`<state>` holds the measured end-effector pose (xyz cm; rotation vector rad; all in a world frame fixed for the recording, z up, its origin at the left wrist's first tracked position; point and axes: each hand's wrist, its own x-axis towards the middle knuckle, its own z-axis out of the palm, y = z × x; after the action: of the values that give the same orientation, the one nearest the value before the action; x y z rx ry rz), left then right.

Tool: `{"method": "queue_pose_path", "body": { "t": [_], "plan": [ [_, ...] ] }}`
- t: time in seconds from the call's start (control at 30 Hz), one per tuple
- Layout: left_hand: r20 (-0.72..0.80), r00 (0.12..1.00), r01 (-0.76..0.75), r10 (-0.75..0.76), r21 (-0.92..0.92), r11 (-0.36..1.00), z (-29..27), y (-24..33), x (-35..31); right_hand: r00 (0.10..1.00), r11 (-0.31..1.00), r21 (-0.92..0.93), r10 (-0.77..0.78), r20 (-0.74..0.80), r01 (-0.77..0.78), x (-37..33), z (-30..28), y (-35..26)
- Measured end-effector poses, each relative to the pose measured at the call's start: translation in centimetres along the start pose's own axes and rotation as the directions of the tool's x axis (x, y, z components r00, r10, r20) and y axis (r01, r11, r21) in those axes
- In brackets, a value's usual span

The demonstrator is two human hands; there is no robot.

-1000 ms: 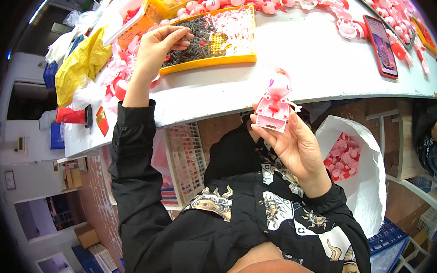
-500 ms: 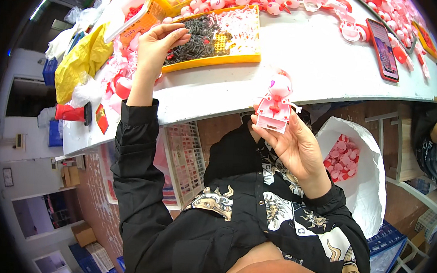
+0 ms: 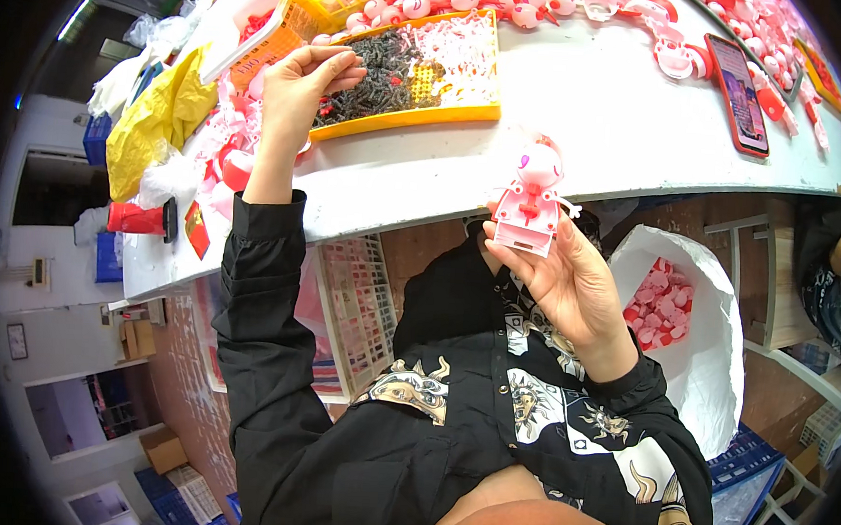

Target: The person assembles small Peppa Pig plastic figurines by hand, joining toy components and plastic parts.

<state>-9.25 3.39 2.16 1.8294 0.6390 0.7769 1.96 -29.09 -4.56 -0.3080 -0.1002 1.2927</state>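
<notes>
Pink toy figure (image 3: pixel 530 197): held upright in the right hand (image 3: pixel 562 279) at centre frame, just below the near edge of the white tabletop (image 3: pixel 581 100). The fingers close around its square base from below; head, arms and red chest piece are in place, so the body looks largely assembled.

Left hand (image 3: pixel 301 90): raised at upper left of the frame, over the left end of the orange tray (image 3: pixel 414 120). Thumb and fingertips are pinched together. A small part may be held between them, but it is too small to confirm.

Tray contents: a heap of small dark parts on the left, resembling screws, and pale pink parts on the right.

Progress, as judged from the layout:
1. Done: one figure is picked up and presented for work; its main parts are joined.
2. In hand: a small part appears to be taken from the tray.
3. Left: fitting that part to the figure, not yet done, since the two hands are well apart.

Surrounding stock:
- A row of pink toy parts (image 3: pixel 482 0) lies along the far edge of the tabletop, at top of frame, with more in the upper right.
- A white bag (image 3: pixel 712 316) at right, below the tabletop, holds pink and red toys, possibly finished.
- A phone (image 3: pixel 739 80) lies flat at upper right.
- A yellow bag (image 3: pixel 157 120) sits at upper left.
</notes>
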Motion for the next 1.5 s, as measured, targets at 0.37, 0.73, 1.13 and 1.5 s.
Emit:
{"method": "queue_pose_path", "body": {
  "t": [0.37,0.73,1.13,1.5],
  "plan": [
    [-0.068,0.997,-0.026,0.036,0.148,0.989,-0.1,0.9,-1.0,1.000,1.000,-0.015,0.001,0.004,-0.001,-0.3,0.1,0.1],
    [0.280,0.805,-0.568,0.523,0.108,0.816,10.3,6.1,-12.2,0.995,0.993,0.105,0.043,0.095,-0.053,0.9,0.8,0.2],
    [0.311,0.786,-0.613,0.534,0.287,0.736,11.2,6.0,-12.6,0.994,0.998,0.039,0.038,0.104,-0.042,0.5,0.0,0.8],
    [0.329,0.777,-0.618,0.537,0.236,0.750,10.0,6.0,-12.6,0.988,0.993,-0.055,0.108,0.108,-0.102,0.6,0.4,0.4]
  ]
}}
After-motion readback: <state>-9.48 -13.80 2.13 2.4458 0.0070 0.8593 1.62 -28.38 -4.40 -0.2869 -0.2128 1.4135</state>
